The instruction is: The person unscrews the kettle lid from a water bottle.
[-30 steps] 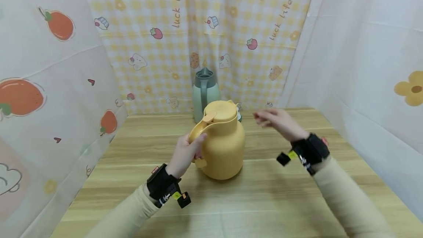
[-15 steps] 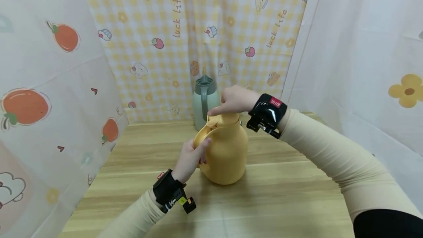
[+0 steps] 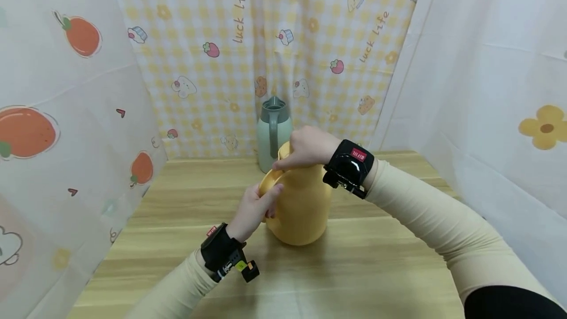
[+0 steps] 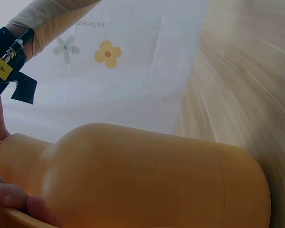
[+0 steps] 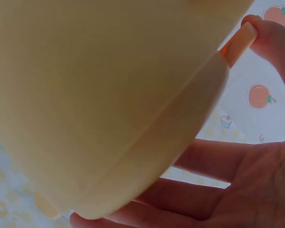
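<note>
A yellow vacuum jug (image 3: pixel 303 210) stands upright on the wooden table. My left hand (image 3: pixel 254 208) grips its handle (image 3: pixel 269 180), thumb on top; the fingers curl under it, partly seen in the left wrist view. Over the top of the jug, my right hand (image 3: pixel 310 145) holds the round lid (image 5: pixel 194 118), hiding most of it from the head view. In the right wrist view its thumb (image 5: pixel 270 38) presses at the end of the orange lever tab (image 5: pixel 240 45), while the other fingers (image 5: pixel 190 194) reach round the lid's rim.
Behind the yellow jug stands a pale green vacuum jug (image 3: pixel 266 137) with a grey handle, near the back curtain (image 3: pixel 212 87). White printed curtains flank the wooden table (image 3: pixel 199 191) on both sides.
My right hand has come in from the right onto the lid, then sunk slightly, its thumb now lower at the lever tab. My left hand keeps its grip on the handle.
</note>
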Tool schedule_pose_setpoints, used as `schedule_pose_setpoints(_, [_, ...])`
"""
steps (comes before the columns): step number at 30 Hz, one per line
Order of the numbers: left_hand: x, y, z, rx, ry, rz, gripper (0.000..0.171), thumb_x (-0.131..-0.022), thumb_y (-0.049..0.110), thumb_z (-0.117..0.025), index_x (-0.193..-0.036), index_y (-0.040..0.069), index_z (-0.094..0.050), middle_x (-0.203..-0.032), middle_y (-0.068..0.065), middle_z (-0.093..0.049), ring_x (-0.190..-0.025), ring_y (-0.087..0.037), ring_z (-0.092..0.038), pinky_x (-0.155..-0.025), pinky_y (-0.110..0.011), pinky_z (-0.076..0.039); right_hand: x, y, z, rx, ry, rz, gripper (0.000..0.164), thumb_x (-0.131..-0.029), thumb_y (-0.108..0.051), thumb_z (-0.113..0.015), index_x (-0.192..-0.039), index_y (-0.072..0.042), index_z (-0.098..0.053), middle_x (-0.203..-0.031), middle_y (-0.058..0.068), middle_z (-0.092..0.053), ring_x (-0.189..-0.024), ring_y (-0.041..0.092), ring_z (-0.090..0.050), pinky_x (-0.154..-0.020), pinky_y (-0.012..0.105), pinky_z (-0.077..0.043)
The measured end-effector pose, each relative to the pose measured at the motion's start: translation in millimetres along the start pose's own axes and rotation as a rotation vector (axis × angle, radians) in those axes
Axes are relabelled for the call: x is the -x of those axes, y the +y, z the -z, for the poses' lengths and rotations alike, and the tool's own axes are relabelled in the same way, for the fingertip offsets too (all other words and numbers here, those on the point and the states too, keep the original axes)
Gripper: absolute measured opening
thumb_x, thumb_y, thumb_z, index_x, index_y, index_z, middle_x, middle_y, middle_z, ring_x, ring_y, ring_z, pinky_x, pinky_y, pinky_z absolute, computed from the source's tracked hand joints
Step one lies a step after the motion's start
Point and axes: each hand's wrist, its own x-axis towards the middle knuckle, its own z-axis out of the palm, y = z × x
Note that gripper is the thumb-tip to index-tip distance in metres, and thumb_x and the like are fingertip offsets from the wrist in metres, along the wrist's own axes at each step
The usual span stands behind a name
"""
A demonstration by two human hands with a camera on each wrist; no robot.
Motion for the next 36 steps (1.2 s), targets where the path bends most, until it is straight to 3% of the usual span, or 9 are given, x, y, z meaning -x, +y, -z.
schedule_pose_setpoints(8, [0.5,2.0,3.1,-0.012,-0.046,0.002,0.036,-0.102,0.027,-0.053,-0.077,0.002,-0.048,-0.057,-0.005,-0.047,-0.051,-0.015,-0.044,-0.047,-0.024,-0.036,0,-1,0,-0.01,-0.011,-0.027,0.06,-0.082,-0.056,-0.065,-0.047,-0.019,-0.034,-0.046,-0.009,-0.026,-0.042,0.006,-0.023,-0.043,0.023,-0.024])
schedule_pose_setpoints(14, [2.0,2.9,3.1,-0.039,-0.075,-0.041,0.038,-0.103,0.024,-0.051,-0.074,-0.001,-0.048,-0.056,-0.005,-0.048,-0.05,-0.014,-0.045,-0.045,-0.024,-0.036,-1,0,0,-0.01,0.001,0.002,0.057,-0.08,-0.057,-0.067,-0.05,-0.019,-0.038,-0.048,-0.009,-0.031,-0.044,0.007,-0.031,-0.046,0.024,-0.03])
schedule_pose_setpoints(23, [-1.5,4.4,4.7,-0.057,-0.135,-0.044,0.039,-0.103,0.025,-0.049,-0.075,-0.003,-0.049,-0.058,-0.009,-0.048,-0.052,-0.015,-0.045,-0.047,-0.025,-0.035,1,8,0,-0.056,0.009,-0.022,0.05,-0.076,-0.057,-0.071,-0.06,-0.017,-0.047,-0.055,-0.007,-0.038,-0.05,0.009,-0.037,-0.049,0.025,-0.033])
schedule_pose_setpoints(26, [0.0,3.2,7.3,-0.063,-0.139,-0.039,0.039,-0.103,0.025,-0.049,-0.074,-0.001,-0.049,-0.058,-0.007,-0.048,-0.052,-0.015,-0.045,-0.047,-0.025,-0.035,2,13,-1,-0.107,-0.013,0.018,0.044,-0.076,-0.055,-0.073,-0.076,-0.012,-0.061,-0.06,-0.005,-0.039,-0.053,0.009,-0.037,-0.052,0.025,-0.033])
schedule_pose_setpoints(28, [0.9,1.9,9.4,-0.059,-0.13,-0.026,0.038,-0.103,0.025,-0.049,-0.074,0.0,-0.048,-0.057,-0.005,-0.047,-0.052,-0.014,-0.045,-0.047,-0.025,-0.035,5,18,-2,-0.14,-0.037,0.037,0.051,-0.076,-0.052,-0.075,-0.1,-0.008,-0.07,-0.067,-0.004,-0.046,-0.058,0.01,-0.04,-0.055,0.025,-0.036])
schedule_pose_setpoints(31, [0.9,1.4,11.4,-0.051,-0.109,-0.02,0.036,-0.103,0.024,-0.05,-0.075,0.001,-0.048,-0.056,-0.004,-0.046,-0.051,-0.014,-0.044,-0.048,-0.025,-0.036,9,25,-1,-0.163,-0.065,0.05,0.077,-0.075,-0.05,-0.078,-0.134,-0.005,-0.057,-0.095,0.001,-0.062,-0.073,0.013,-0.049,-0.066,0.026,-0.043])
schedule_pose_setpoints(34, [-0.8,1.7,11.7,-0.047,-0.097,-0.034,0.036,-0.103,0.024,-0.051,-0.077,-0.001,-0.048,-0.056,-0.004,-0.046,-0.051,-0.013,-0.044,-0.049,-0.026,-0.037,11,29,2,-0.156,-0.083,0.061,0.084,-0.074,-0.051,-0.078,-0.14,-0.006,-0.05,-0.127,0.007,-0.059,-0.09,0.017,-0.054,-0.078,0.03,-0.046])
schedule_pose_setpoints(36, [-2.0,1.9,11.5,-0.046,-0.092,-0.044,0.036,-0.102,0.023,-0.051,-0.077,-0.002,-0.047,-0.056,-0.005,-0.046,-0.051,-0.014,-0.044,-0.049,-0.026,-0.037,11,30,3,-0.16,-0.089,0.077,0.085,-0.075,-0.051,-0.077,-0.14,-0.006,-0.049,-0.133,0.009,-0.056,-0.097,0.018,-0.055,-0.083,0.032,-0.047])
